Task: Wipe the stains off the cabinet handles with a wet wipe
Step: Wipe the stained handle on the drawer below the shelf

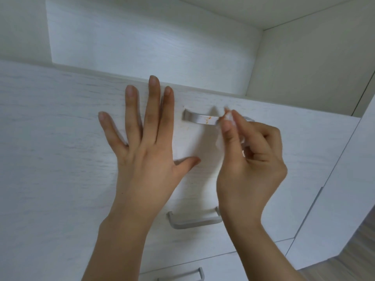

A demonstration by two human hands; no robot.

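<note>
A silver handle (pixel 199 119) is fixed on the top drawer front (pixel 60 122) of a white cabinet, with an orange stain near its middle. My right hand (pixel 249 167) pinches a crumpled white wet wipe (pixel 228 117) between thumb and fingers and holds it against the handle's right part, hiding that end. My left hand (pixel 146 142) lies flat with fingers spread on the drawer front, just left of the handle. Faint orange specks show on the drawer front below the handle's left end.
A second silver handle (pixel 194 220) sits on the drawer below, partly behind my right wrist, and a third handle (pixel 182 275) shows at the bottom edge. An open white shelf recess (pixel 150 45) lies above the drawers. A white side panel (pixel 345 199) and wood floor (pixel 355 260) lie at right.
</note>
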